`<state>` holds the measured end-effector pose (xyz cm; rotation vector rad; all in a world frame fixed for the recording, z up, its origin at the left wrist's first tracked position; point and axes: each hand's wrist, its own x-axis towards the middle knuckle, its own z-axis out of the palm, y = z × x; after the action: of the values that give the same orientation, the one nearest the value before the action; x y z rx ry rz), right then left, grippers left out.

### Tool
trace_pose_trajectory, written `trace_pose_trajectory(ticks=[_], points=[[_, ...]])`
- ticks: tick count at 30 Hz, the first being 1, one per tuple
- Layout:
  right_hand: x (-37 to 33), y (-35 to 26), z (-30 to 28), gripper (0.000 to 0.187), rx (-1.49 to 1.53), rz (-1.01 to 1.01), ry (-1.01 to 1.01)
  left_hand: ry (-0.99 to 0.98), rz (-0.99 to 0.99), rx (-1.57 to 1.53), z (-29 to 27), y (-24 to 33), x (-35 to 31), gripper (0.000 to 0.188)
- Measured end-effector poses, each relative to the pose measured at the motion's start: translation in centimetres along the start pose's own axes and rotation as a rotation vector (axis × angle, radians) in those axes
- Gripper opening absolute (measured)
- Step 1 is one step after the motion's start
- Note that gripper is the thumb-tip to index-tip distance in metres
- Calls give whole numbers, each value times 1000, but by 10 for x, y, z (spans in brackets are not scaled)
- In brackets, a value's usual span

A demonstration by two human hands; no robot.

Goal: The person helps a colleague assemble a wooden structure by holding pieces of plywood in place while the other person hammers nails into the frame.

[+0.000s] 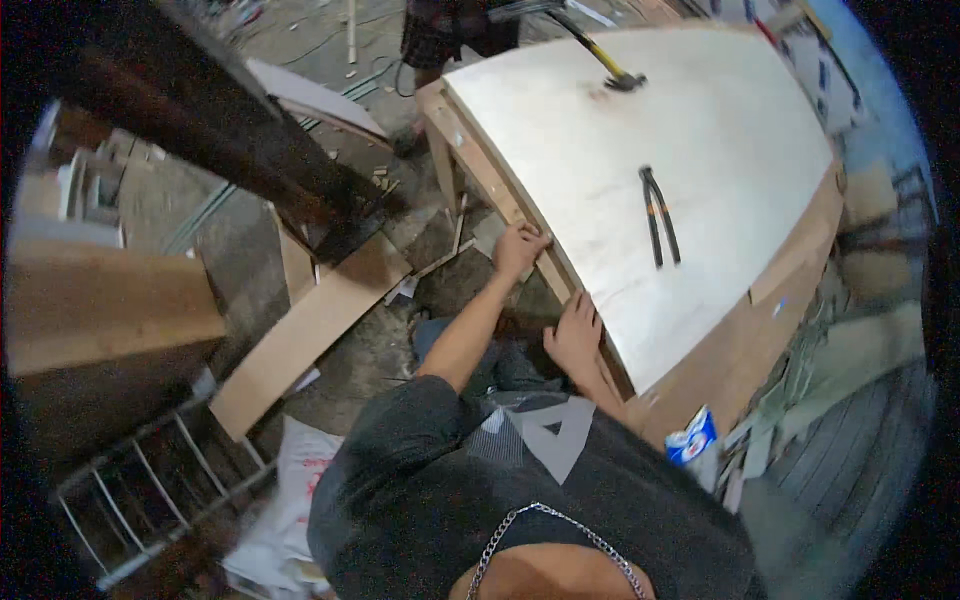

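Observation:
A large white panel (720, 130) lies on a wooden worktable, with a narrow wooden strip (558, 273) along its left edge. My left hand (517, 250) is closed on this strip, its fingertips curled over the top. Nearer to me, my right hand (575, 338) grips the same edge, fingers over it and thumb at the side. The undersides of both grips are hidden. Pincers (654, 235) with dark handles rest on the panel, right of my hands. Farther off lies a claw hammer (598, 52) with a yellow and black handle.
A dark column (200, 130) leans across the left. Below it are a wooden board (310, 340), a metal ladder (165, 470) and a white sack (300, 485). A blue and white packet (692, 437) sits by the near right corner. Another person (460, 35) stands beyond the table.

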<state>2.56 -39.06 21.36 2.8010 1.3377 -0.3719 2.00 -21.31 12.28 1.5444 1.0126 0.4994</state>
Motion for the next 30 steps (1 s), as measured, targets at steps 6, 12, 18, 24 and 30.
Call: trace_pose_trajectory(ticks=[6, 12, 18, 24, 30], points=[[-2, 6, -3, 81, 96, 49, 7, -10, 20, -37, 2, 7, 8, 25], [-21, 8, 12, 81, 205, 189, 120, -70, 60, -77, 3, 7, 2, 24], [-33, -10, 26, 78, 222, 411, 227, -8, 147, -125, 11, -16, 10, 24], [-37, -19, 40, 78, 192, 582, 320, -84, 101, -117, 11, -12, 10, 28], [-48, -15, 45, 79, 143, 719, 290, -50, 145, 64, 8, 12, -8, 31]])
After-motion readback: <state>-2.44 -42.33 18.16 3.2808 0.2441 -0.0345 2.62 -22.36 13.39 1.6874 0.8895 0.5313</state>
